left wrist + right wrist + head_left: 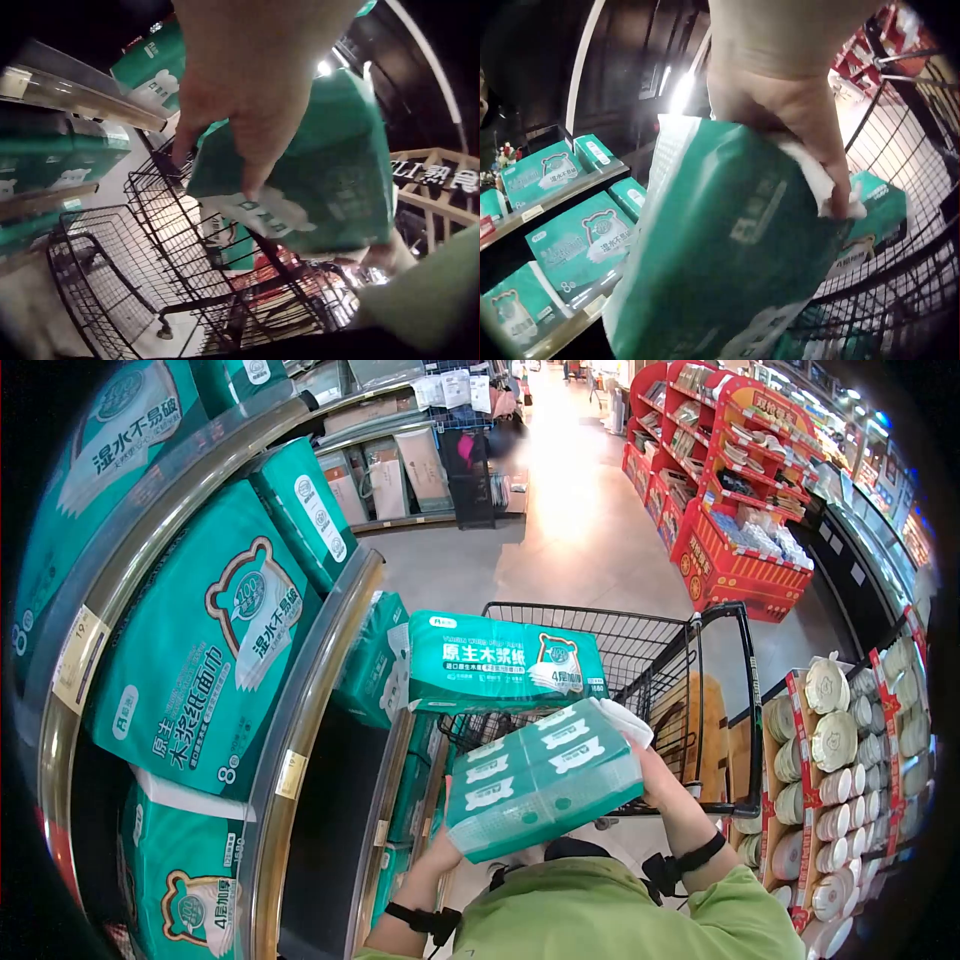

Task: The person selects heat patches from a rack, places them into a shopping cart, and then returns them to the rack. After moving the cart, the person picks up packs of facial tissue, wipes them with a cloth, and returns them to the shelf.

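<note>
A green multi-pack of paper tissues is held tilted between both hands in front of the body. My left hand grips one end, its fingers bent over the green wrapper. At the opposite end my right hand holds the pack beside a white flap, fingers reaching down its side. Just beyond it, a second green tissue pack with white lettering and a bear outline lies at the shelf side of a black wire shopping cart. In the head view the held pack hides much of the left hand.
Shelves on the left carry large green tissue packs behind metal-edged rails. Stacked bowls and plates stand on the right. Ahead are a red display stand and an aisle floor.
</note>
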### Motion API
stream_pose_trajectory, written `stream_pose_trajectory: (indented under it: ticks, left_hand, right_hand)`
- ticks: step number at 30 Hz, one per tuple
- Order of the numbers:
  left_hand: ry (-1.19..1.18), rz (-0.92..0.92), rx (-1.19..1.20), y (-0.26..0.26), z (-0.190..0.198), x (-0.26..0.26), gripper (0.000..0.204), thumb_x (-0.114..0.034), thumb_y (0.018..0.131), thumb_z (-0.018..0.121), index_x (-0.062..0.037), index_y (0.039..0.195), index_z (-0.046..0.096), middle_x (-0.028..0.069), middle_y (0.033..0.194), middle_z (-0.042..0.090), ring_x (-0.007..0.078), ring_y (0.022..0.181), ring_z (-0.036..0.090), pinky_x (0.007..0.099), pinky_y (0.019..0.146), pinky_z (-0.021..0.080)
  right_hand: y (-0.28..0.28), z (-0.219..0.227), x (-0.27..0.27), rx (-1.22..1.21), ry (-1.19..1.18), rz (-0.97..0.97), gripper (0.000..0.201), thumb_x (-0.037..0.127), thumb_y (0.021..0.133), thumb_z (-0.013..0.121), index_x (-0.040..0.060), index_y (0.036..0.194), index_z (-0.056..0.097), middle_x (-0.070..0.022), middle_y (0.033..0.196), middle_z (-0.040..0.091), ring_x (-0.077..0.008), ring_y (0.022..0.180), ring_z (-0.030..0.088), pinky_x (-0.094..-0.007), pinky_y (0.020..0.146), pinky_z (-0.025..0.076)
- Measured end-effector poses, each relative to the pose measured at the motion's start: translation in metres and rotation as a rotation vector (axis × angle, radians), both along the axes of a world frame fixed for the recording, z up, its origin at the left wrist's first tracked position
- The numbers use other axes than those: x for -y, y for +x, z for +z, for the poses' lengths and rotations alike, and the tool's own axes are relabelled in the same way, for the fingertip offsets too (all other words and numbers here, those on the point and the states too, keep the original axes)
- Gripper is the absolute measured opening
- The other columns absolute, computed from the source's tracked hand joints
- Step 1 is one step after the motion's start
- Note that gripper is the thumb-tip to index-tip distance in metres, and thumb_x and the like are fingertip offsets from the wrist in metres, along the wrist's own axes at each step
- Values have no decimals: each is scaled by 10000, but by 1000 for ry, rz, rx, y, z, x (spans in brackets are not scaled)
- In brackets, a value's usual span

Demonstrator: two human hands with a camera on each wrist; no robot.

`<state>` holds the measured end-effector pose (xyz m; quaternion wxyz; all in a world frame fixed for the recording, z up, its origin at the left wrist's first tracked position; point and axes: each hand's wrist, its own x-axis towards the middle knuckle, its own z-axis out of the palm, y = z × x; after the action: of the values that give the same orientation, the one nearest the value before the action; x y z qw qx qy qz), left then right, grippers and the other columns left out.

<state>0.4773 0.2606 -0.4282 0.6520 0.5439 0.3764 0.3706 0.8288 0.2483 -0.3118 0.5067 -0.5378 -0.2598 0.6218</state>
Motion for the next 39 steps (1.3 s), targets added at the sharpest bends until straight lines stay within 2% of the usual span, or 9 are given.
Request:
stream_pose_trajectory:
  ticks: [6, 14, 17, 19, 24, 28, 32, 36, 39]
  left_hand:
    - [-424, 11, 867, -1, 68, 0, 873, -308, 843, 573, -174, 1496, 9, 100, 1523, 175, 273, 1365, 266, 417, 1105, 241]
    - [-59, 240, 192, 22, 37, -16, 944, -283, 835, 578, -181, 1485, -98, 142, 1520, 136, 287, 1357, 245, 388, 1083, 245]
    - [-178, 247, 292, 30, 45, -13, 967, -262, 834, 580, -188, 1476, -140, 158, 1520, 120, 284, 1361, 226, 364, 1081, 230]
    - [-132, 223, 205, 32, 45, -14, 917, -308, 866, 540, -194, 1477, -135, 144, 1531, 99, 284, 1368, 215, 365, 1092, 211]
    - [-192, 271, 330, 35, 36, -18, 779, -504, 934, 390, -224, 1485, -85, 94, 1538, 117, 284, 1367, 222, 384, 1103, 203]
    - [-326, 216, 590, 34, 22, -20, 701, -644, 913, 264, -338, 1480, -14, 88, 1514, 216, 313, 1348, 286, 446, 1099, 253]
    - [-434, 212, 868, 34, 25, -16, 665, -661, 904, 223, -373, 1471, 27, 107, 1488, 274, 336, 1330, 321, 483, 1083, 290]
    - [-125, 326, 146, 32, 15, -11, 793, -535, 953, 370, -198, 1478, -118, 116, 1496, 232, 280, 1350, 265, 375, 1096, 217]
    - [-251, 291, 240, 26, 4, -8, 848, -382, 946, 501, -171, 1477, -126, 138, 1482, 239, 257, 1339, 265, 362, 1083, 221]
  right_hand:
    - [-8, 5, 12, -64, 82, -32, 521, 291, 955, 498, 17, 1374, 353, -87, 1300, 494, -179, 1159, 485, -311, 952, 402]
    - [3, -27, -16, 84, 140, 36, 510, 306, 955, 502, -12, 1343, 406, -68, 1278, 525, -165, 1153, 484, -277, 970, 372]
    - [-11, -25, -13, 314, 228, 194, 514, 298, 938, 511, 12, 1350, 404, -117, 1333, 477, -251, 1221, 445, -387, 1014, 347]
    - [-30, -9, -12, 1664, 448, 349, 541, 294, 902, 534, 46, 1364, 396, -176, 1410, 372, -377, 1291, 349, -538, 1043, 271]
    - [-79, -6, -13, 1586, 620, 560, 641, 301, 835, 590, 44, 1376, 362, -168, 1463, 271, -450, 1302, 254, -567, 1059, 207]
    - [-139, 14, 4, 1461, 893, 1081, 725, 283, 766, 621, 83, 1402, 338, -92, 1515, 200, -404, 1366, 203, -581, 1091, 136]
    - [-147, 11, 2, 1421, 932, 1082, 766, 264, 745, 643, 98, 1418, 317, -78, 1519, 191, -383, 1374, 200, -581, 1095, 138]
    - [-116, -10, -19, 1691, 824, 822, 721, 291, 774, 627, 91, 1404, 342, -101, 1507, 211, -405, 1345, 238, -593, 1064, 202]
    - [-99, -7, -46, 1747, 611, 646, 689, 344, 816, 588, 85, 1403, 339, -116, 1499, 223, -428, 1343, 225, -600, 1052, 217]
